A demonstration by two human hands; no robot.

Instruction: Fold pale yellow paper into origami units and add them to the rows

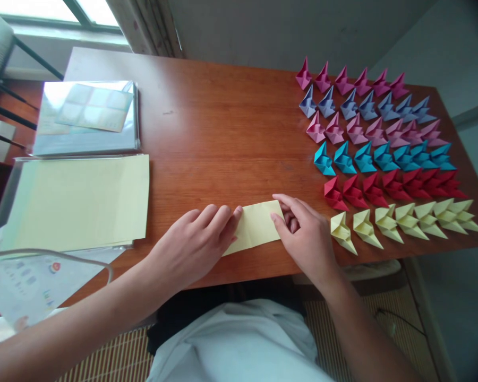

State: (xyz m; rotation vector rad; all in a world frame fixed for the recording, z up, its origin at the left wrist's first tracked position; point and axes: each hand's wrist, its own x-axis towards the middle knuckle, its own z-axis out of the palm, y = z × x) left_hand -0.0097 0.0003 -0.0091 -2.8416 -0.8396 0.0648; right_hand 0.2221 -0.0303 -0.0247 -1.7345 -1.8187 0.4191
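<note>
A pale yellow folded paper (255,225) lies near the front edge of the wooden table (223,122). My left hand (195,241) rests on its left end, fingers stretched flat and pressing it down. My right hand (305,228) pinches the paper's right edge between thumb and forefinger, the other fingers curled. Just right of that hand begins a row of folded yellow paper figures (402,220).
Rows of folded paper figures fill the table's right side: magenta (350,79), blue-grey (366,106), pink (376,131), cyan (384,157), red (394,185). A stack of yellow sheets (79,201) and a clear plastic pack (87,116) lie at the left. A printed leaflet (32,281) overhangs the front left.
</note>
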